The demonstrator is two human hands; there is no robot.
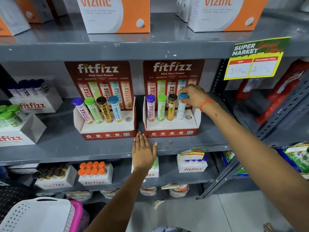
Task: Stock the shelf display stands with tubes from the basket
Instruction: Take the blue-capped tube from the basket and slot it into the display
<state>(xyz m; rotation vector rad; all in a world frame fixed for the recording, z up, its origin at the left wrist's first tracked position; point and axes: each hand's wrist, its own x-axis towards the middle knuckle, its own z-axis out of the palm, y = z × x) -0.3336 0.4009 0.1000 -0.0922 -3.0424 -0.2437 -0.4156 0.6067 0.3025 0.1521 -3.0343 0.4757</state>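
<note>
Right hand [194, 96], fingers closed on the cap of the blue-capped tube [181, 108], which stands in the fourth hole of the right display stand [172, 124]; the fifth hole is empty. Left hand [143, 153] lies flat and open on the grey shelf [58, 148], holding nothing, just before the left display stand [105, 126]. White basket [38, 215] at lower left.

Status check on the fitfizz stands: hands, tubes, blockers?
Right hand gripping blue-capped tube in right stand. Left hand flat on shelf edge. Last hole empty in both stands. No blockers.
</note>
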